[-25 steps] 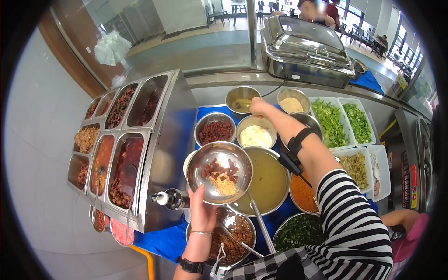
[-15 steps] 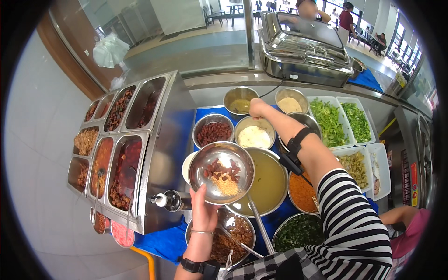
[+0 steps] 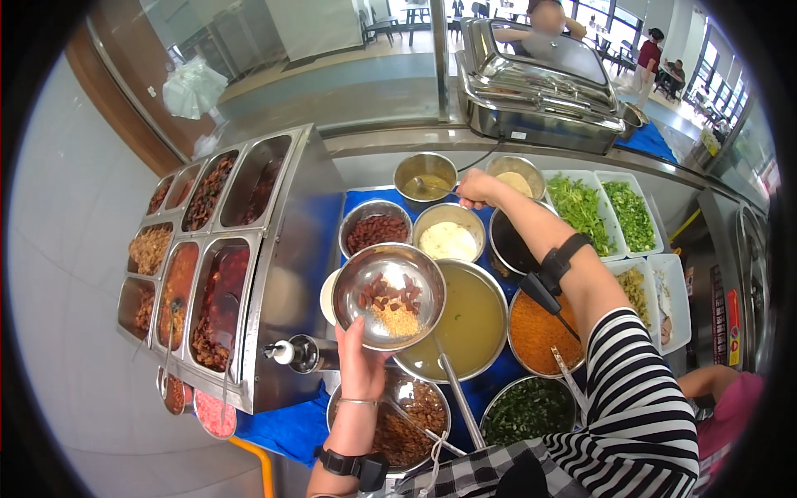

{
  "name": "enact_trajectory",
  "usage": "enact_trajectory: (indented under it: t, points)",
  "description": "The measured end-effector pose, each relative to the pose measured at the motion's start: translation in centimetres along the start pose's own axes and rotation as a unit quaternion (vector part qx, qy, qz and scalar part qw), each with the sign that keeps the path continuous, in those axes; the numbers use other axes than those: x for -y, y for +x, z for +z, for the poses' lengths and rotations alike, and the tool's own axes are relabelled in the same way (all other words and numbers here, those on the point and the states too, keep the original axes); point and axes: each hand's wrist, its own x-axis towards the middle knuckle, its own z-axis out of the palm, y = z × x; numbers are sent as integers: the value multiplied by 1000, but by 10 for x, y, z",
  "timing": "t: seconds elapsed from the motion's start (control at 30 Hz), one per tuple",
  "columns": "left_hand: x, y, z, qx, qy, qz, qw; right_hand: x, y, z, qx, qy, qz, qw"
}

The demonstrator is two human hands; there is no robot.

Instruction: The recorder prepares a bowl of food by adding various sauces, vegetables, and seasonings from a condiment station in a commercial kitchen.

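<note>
1. My left grip is part-curled on the near side of the bowl, thumb at its rim; the fingers underneath are hidden.
2. The bowl rests just beyond that palm, overlapping the left edge of the soup pot from my view, with dark red pieces and tan crumbs inside.
3. My right grip is closed, fingers folded around the end of the spoon.
4. The spoon extends left from those fingers, its head in the small pot.
</note>
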Motion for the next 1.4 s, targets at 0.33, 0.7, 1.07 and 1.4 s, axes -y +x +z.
enact_trajectory:
  t: [0.33, 0.7, 1.07, 1.4]
  points:
    - [2, 12, 13, 65, 15, -3, 998, -27, -19, -4, 10, 67, 37, 997]
    - [0, 18, 13, 53, 28, -8, 998, -32, -23, -2, 1, 109, 41, 993]
    - [-1, 27, 12, 38, 36, -17, 999, -27, -31, -6, 0, 112, 36, 993]
    - [-7, 44, 15, -37, 1, -6, 999, 23, -169, -35, 61, 55, -146, 986]
